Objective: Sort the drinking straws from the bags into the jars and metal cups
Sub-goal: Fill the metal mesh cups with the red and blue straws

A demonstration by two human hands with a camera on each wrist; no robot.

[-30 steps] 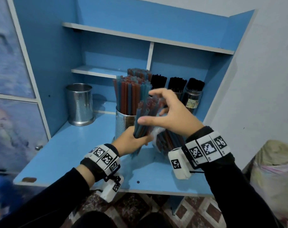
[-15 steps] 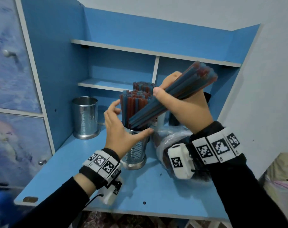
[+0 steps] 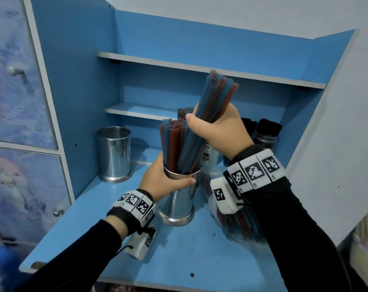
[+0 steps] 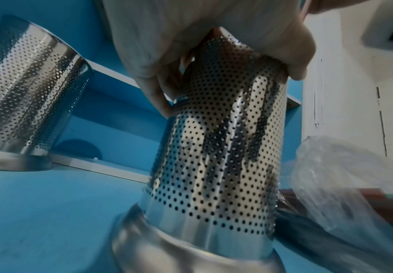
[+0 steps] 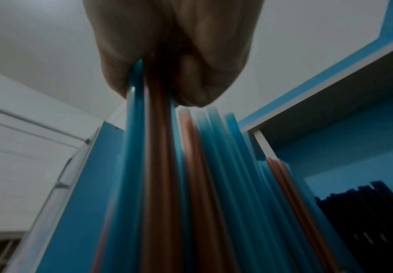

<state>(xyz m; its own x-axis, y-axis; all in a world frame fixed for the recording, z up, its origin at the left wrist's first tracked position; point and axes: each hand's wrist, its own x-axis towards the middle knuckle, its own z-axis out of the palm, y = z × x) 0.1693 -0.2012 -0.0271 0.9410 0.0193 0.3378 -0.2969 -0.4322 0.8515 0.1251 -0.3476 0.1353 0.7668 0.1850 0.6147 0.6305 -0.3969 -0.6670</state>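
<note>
The blue surface (image 3: 107, 234) carries two perforated metal cups. The empty cup (image 3: 114, 153) stands at the back left. The nearer cup (image 3: 177, 202), packed with upright red and blue straws (image 3: 172, 148), is gripped around its rim by the left hand (image 3: 160, 182). Just right of it lies a clear plastic bag (image 4: 345, 186) of straws. The right hand (image 3: 219, 131) clamps a tilted straw bundle (image 3: 215, 95), its lower ends inside the nearer cup.

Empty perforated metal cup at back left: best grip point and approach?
Grip the empty perforated steel cup round its upper wall, coming from the front right. It stands upright, its open mouth shows no straws inside, its flared base is wider than the wall, and the cabinet side panel stands on its left.
</note>
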